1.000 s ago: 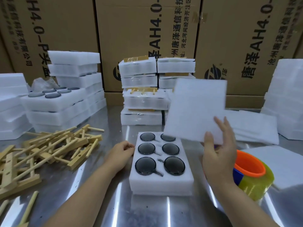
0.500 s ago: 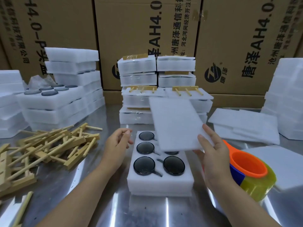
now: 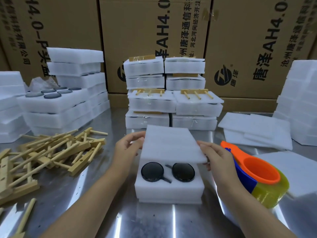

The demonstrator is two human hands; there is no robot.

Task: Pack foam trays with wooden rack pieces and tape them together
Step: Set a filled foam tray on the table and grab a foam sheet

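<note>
left hand (image 3: pixel 127 146) and right hand (image 3: pixel 217 157) each gripped one flat white foam sheet (image 3: pixel 171 145). beneath sat one foam tray (image 3: pixel 169 189), two dark discs (image 3: pixel 152 171) showing

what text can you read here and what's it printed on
"唐泽AH4.0", sideways on the right cardboard box.
"AH4.0" and "唐泽通信科", on the middle cardboard box, cut off at the top.
"4.0-P", on the left cardboard box.
"唐泽", beside the round logo.
Smaller print on the boxes: too blurred to read.
</note>
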